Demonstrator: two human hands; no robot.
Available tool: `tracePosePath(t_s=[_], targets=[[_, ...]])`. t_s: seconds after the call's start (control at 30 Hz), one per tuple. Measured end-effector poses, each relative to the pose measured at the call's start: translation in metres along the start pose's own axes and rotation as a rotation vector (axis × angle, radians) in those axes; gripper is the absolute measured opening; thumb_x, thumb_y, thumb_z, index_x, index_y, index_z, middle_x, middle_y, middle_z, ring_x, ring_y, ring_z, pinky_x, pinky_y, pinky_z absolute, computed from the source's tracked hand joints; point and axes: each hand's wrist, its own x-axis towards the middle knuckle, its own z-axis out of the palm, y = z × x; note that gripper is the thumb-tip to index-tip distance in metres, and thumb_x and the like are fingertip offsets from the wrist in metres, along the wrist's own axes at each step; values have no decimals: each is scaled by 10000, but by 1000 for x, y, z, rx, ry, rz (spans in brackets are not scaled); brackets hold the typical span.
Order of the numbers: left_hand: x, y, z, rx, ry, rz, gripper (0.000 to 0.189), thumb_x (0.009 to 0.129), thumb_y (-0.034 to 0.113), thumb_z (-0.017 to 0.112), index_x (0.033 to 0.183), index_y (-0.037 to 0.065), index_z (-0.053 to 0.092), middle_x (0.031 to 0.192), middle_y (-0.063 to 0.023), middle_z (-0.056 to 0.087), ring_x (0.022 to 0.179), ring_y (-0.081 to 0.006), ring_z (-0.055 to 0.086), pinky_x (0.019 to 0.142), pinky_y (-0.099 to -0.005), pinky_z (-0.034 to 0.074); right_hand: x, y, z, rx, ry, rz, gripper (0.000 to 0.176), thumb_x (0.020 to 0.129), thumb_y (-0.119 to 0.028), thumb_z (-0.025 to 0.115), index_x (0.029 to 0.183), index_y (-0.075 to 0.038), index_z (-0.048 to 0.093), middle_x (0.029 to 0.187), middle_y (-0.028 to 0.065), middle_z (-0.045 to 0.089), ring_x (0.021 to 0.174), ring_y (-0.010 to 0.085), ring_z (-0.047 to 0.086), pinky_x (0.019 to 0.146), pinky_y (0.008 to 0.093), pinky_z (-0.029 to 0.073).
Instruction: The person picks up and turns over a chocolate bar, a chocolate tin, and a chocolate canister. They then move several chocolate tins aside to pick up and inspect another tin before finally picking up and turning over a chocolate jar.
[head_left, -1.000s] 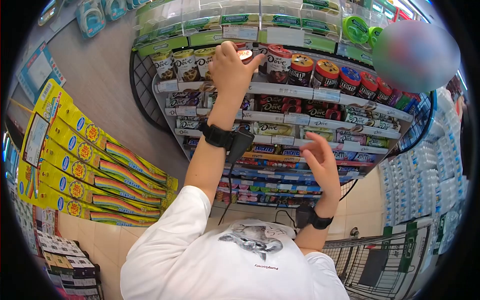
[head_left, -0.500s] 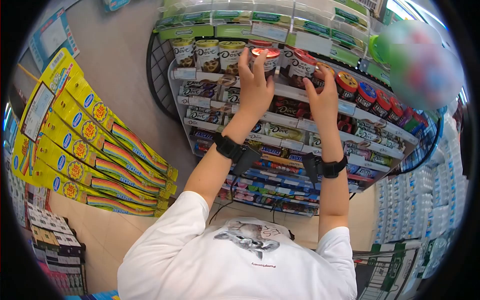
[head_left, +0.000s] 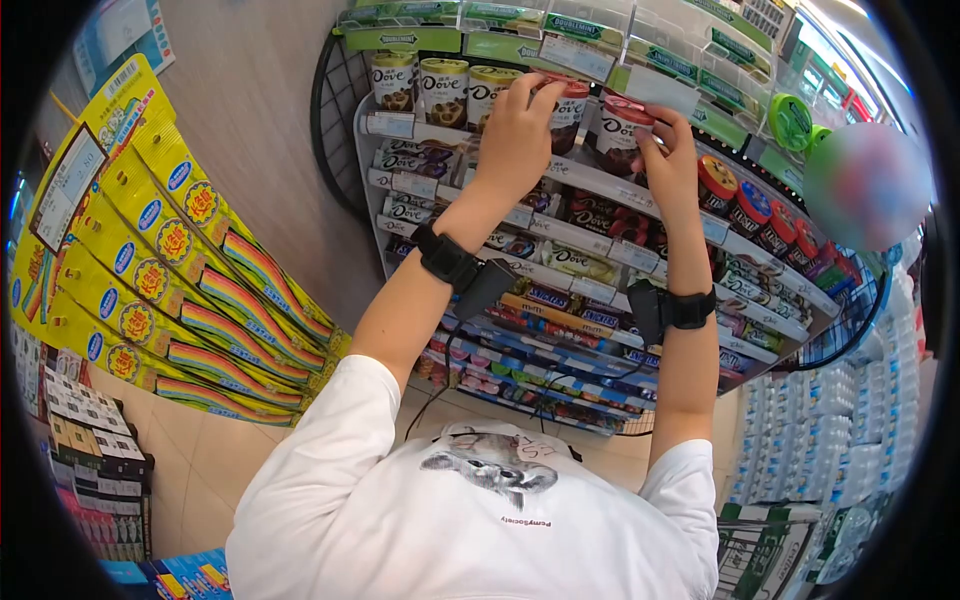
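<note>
Currently L hand [head_left: 520, 125] grip is closed round a red-lid tub [head_left: 570, 100] on the top shelf [head_left: 590, 180]; R hand [head_left: 668, 160] grip clasps the next tub [head_left: 622, 125]. Recommended: keep both tubs upright, labels fwd, w/o knocking neighbours.

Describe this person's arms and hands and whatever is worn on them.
Both arms are bare from short white sleeves down. The left hand and right hand wear no gloves. Each wrist carries a black strap: the left strap has a black box-shaped device with a thin dark cable hanging from it; the right strap holds a similar black device.
</note>
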Motion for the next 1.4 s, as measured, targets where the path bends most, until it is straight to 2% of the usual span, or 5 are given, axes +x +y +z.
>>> tracePosePath(t_s=[0.3,0.67,0.93,1.1,1.4], targets=[[5,-1,-10,-94,-27,-2,380,823,38,562,1195,93,507,1164,-146,485,1053,-363,500,864,-443,443,-9,-2,18,109,10,37,364,878,-86,600,1205,-58,441,983,149,604,594,113,578,510,210,427],[-37,3,15,-100,100,13,578,809,154,651,1314,110,373,1285,-217,340,1147,-408,393,944,-477,355,-26,-2,24,-50,40,42,709,802,-107,706,1373,-101,286,1163,210,504,728,137,615,598,251,504],[-58,-7,27,-45,93,123,549,798,167,661,1293,152,426,1278,-216,391,1109,-404,438,902,-493,382,-22,10,25,-95,56,91,737,787,-92,716,1368,-24,269,1173,202,507,689,104,572,600,224,474],[-59,-17,34,-57,86,131,519,784,192,664,1260,151,460,1312,-199,383,1099,-404,455,879,-491,408,-22,10,28,-49,50,111,725,772,-87,731,1338,4,288,1115,137,546,741,111,562,600,221,457],[-67,-21,40,-52,124,129,533,767,202,666,1249,157,444,1344,-186,357,1065,-397,476,871,-480,430,-24,21,28,-90,62,82,729,789,-60,710,1361,9,264,1220,173,481,803,110,538,680,236,450]])
